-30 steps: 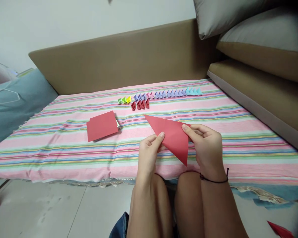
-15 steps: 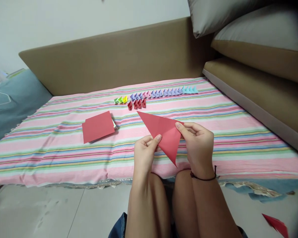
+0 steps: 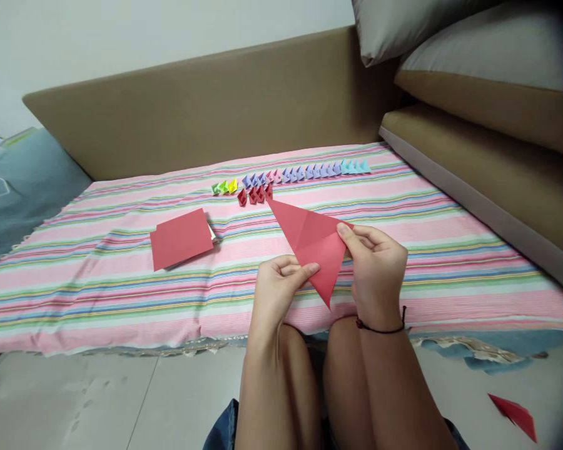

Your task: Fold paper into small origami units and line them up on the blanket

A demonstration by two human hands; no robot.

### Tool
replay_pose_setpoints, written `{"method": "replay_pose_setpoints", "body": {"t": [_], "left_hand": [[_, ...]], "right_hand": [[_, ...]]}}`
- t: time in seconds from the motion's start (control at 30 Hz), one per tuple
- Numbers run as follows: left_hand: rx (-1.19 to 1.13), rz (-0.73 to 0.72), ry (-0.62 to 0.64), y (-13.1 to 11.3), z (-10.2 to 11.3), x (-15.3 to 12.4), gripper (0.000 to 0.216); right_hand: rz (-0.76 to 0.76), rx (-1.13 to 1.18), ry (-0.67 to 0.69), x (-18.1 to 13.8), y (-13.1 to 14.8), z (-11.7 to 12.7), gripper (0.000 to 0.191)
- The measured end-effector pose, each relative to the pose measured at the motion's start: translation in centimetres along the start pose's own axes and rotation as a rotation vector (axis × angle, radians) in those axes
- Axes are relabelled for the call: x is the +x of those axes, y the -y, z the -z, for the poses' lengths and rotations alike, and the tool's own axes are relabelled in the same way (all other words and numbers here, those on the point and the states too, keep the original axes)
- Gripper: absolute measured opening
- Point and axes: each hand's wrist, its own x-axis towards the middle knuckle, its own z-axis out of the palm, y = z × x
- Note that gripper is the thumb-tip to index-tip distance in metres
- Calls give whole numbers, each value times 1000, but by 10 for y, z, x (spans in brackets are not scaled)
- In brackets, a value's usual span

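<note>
A red sheet of paper (image 3: 316,234), folded to a triangle with a faint crease across it, is held up over the striped cloth. My left hand (image 3: 281,284) pinches its lower left edge, thumb on top and fingers behind. At its right corner my right hand (image 3: 375,253) grips the paper between thumb and fingers. Beyond the sheet stand small dark red folded paper pieces (image 3: 253,195). A longer row of purple folded pieces (image 3: 323,170) runs behind them, with pink, cyan, green and yellow ones. To the left lies a stack of red paper (image 3: 181,239).
A pink striped cloth (image 3: 98,269) covers the seat in front of a brown backrest (image 3: 216,103). Cushions (image 3: 488,131) are piled at the right. A red folded paper piece (image 3: 513,415) lies on the tiled floor (image 3: 178,394) at the lower right.
My left hand has shifted slightly right along the red paper's edge. The paper has turned a little, its far tip now by the dark red pieces. The view has moved slightly.
</note>
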Motion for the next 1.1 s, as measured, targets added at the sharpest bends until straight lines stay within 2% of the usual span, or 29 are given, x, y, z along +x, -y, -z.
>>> {"method": "replay_pose_setpoints", "body": {"t": [0.43,0.53,0.77,0.97,1.1], "left_hand": [[92,14,76,1,-4,2,25],[80,37,132,2,-4,2,27],[91,80,191,-1,-7,0,29],[89,68,292,-1,-4,-3,22],[45,68,308,1,-3,-3,25]], "right_hand": [[36,63,-120,9,0,3,16],[41,77,-143,10,1,3,15],[31,126,-165,14,1,4,15],[52,100,-174,18,1,5,16],[58,78,-180,19,0,6,16]]}}
